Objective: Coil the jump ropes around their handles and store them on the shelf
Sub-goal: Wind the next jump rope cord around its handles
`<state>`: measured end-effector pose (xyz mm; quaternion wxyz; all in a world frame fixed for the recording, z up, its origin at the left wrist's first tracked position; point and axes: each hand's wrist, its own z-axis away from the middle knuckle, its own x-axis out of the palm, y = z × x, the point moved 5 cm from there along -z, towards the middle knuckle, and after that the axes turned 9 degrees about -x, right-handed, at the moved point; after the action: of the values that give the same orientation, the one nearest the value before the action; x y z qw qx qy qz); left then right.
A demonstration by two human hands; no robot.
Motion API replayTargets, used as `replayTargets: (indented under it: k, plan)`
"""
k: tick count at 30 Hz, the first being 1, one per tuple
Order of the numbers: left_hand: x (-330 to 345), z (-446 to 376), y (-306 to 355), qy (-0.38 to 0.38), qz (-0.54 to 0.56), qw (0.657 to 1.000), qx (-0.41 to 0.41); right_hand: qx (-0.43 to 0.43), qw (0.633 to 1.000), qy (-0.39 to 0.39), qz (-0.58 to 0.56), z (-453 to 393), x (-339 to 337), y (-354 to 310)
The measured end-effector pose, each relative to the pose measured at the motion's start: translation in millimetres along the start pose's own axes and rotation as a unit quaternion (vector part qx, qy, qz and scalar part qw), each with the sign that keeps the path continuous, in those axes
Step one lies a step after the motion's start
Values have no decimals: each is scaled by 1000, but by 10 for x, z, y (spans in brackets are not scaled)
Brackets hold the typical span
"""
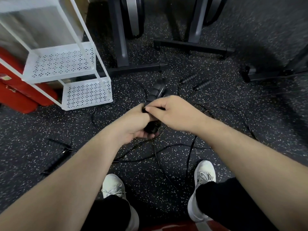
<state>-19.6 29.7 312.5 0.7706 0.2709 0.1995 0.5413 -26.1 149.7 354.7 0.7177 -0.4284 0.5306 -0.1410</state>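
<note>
A single head-worn wide-angle camera looks forward and steeply down from standing height at the dark speckled rubber floor (50, 124). Both forearms enter from the bottom corners (straight lines bow toward the edges), the white perforated metal shelf (66, 64) upper left, white sneakers (115, 185) at bottom.

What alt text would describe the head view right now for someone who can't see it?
Both hands, left hand and right hand, grip a pair of black jump rope handles at mid-frame. Loose black cords sprawl across the speckled floor, with more handles beyond. A white perforated shelf stands at left.
</note>
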Motion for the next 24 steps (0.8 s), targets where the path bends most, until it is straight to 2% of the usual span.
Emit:
replayTargets:
  k: [5, 10, 14, 17, 20, 24]
  plan:
    - [4, 13, 74, -1, 83, 996, 12, 2, 998, 21, -54, 22, -23, -30]
    - [-63, 25, 65, -17, 158, 987, 16, 115, 986, 57, -106, 37, -136, 144]
    - [-93, 57, 104, -48, 191, 980, 28, 190, 970, 45, -149, 68, -164, 278]
    - [-55, 124, 141, -83, 184, 979, 36, 184, 963, -3, -197, 92, -216, 274]
    - [-19, 199, 180, -122, 176, 976, 46, 172, 962, -18, -211, 112, -289, 283]
    - [-14, 247, 216, -137, 172, 973, 75, 158, 947, -51, -274, 129, -270, 242]
